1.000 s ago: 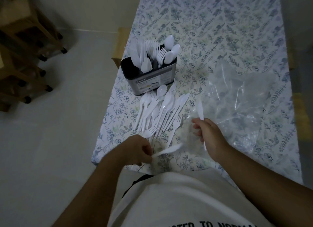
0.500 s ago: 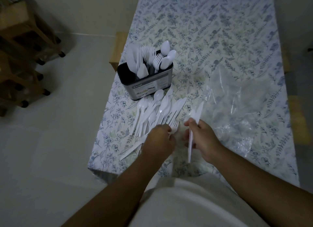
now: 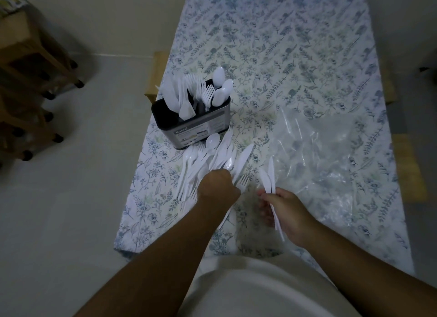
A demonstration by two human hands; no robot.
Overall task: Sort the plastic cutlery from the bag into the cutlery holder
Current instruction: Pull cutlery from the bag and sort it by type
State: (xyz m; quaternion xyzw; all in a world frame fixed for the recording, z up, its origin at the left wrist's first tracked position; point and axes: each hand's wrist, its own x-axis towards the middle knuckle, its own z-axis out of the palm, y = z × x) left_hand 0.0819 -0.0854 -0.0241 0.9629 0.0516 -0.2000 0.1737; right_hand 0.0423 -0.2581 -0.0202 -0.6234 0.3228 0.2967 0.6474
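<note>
Now two knives (image 3: 268, 177) in right hand (image 3: 287, 214)

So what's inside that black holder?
The holder has white plastic cutlery standing upright: knives on the left, forks in the middle, spoons on the right. Only the top ends show; the handles and any dividers are hidden by the walls.

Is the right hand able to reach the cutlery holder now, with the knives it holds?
Probably yes. The right hand grips two knives, and the cutlery holder stands ahead to its left, with only low loose cutlery lying between.
</note>
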